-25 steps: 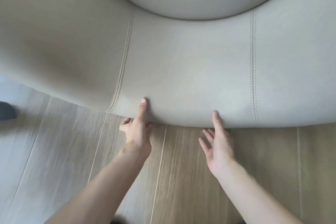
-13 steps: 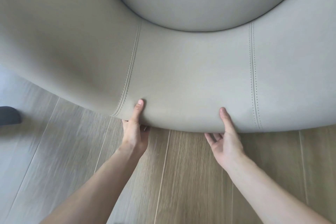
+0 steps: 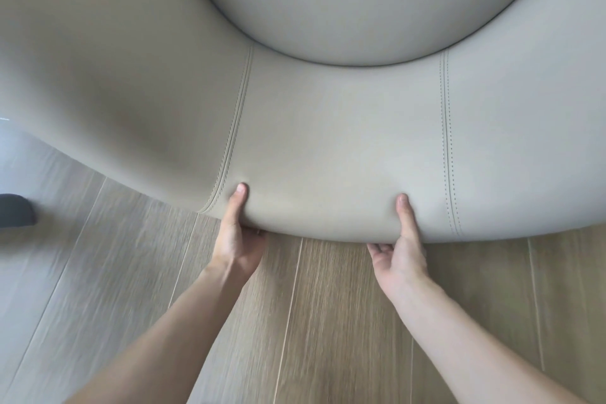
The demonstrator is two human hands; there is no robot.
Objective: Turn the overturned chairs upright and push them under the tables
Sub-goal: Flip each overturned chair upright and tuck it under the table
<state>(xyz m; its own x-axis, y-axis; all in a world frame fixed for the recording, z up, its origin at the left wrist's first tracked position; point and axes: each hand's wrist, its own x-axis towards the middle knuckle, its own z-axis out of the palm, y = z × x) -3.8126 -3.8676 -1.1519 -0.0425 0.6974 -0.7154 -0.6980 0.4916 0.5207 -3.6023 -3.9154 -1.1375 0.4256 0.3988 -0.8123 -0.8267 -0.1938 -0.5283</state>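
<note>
A beige upholstered chair (image 3: 328, 141) fills the upper part of the head view, its curved backrest toward me and the round seat cushion (image 3: 360, 3) beyond. My left hand (image 3: 237, 236) grips the backrest's lower edge near the left seam, thumb on top, fingers curled underneath. My right hand (image 3: 401, 249) grips the same edge just left of the right seam, thumb on top and fingers under. The chair's legs and any table are out of sight.
Light wooden plank floor (image 3: 311, 321) runs beneath my arms. A dark object (image 3: 14, 210) sits at the left edge on the floor.
Both hands went from touching the backrest edge with loose fingers to gripping it. The chair's edge has shifted slightly nearer and lower in view.
</note>
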